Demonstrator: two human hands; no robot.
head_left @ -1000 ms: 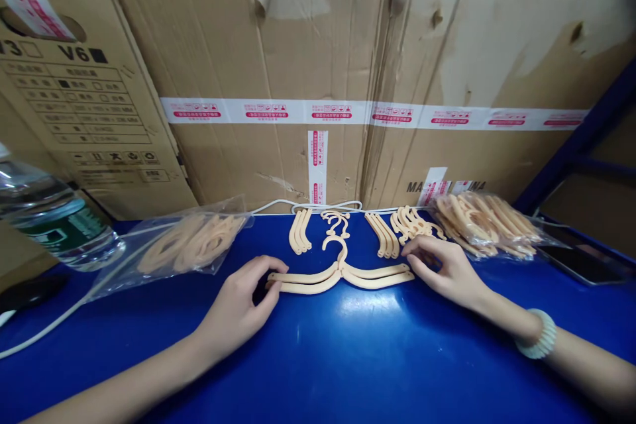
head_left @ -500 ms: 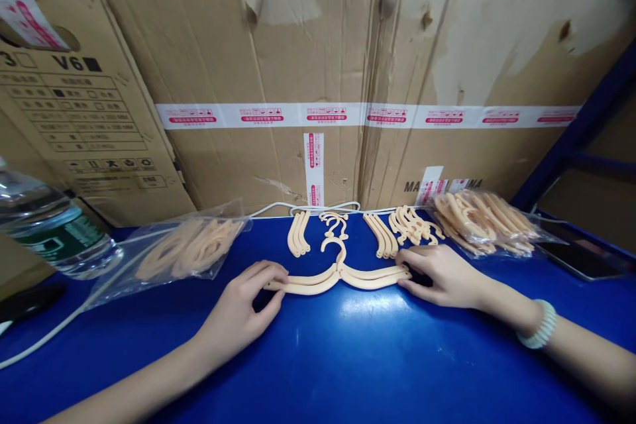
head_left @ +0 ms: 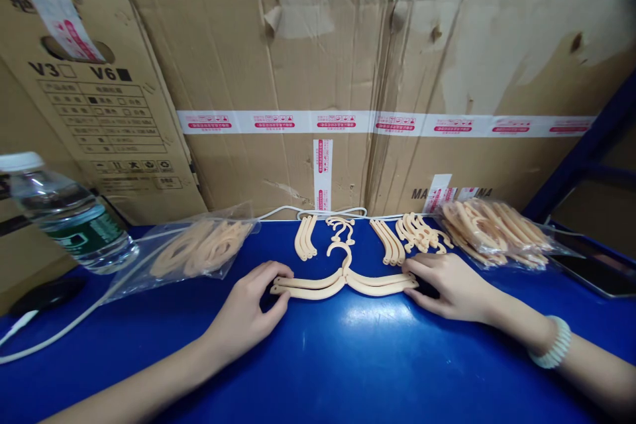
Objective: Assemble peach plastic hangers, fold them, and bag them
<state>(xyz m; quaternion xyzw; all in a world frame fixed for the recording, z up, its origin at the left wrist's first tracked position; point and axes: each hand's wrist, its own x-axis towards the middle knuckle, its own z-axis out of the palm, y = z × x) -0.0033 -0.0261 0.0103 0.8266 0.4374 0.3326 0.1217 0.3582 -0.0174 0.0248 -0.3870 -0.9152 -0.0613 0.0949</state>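
Two bare hands show in my head view, with one hanger (head_left: 345, 273) spread between them on the blue table (head_left: 318, 371). I take its neck as the middle of the clock, with 12 toward the cardboard (head_left: 278, 73). Its long axis runs from 9 to 3, with two curved bars on each side; from the neck they dip toward 6, then level out toward their ends. The hook (head_left: 348, 256) reaches toward 12, and its mouth opens toward 8.

At 9 I have the left hand (head_left: 253, 301), bent partly closed, thumb and fingers at opposite edges of the hanger's left end, holding it between them. At 3 the right hand (head_left: 444, 285), with a bracelet (head_left: 552, 342) on its wrist, has the right end in a similar grip. How firmly either one presses, I cannot tell from here.

Near the hanger, a row of left bars (head_left: 305, 238) lies between 10 and 11, and a row of right bars (head_left: 387, 243) between 1 and 2. Small hooks (head_left: 341, 228) sit at 12, just past the hanger's own. A hook pile (head_left: 422, 232) is at 2, beside the right bag (head_left: 497, 228), which holds more parts. Well apart, between 9 and 10, I see the left bag (head_left: 199, 252) and a bottle (head_left: 89, 225).
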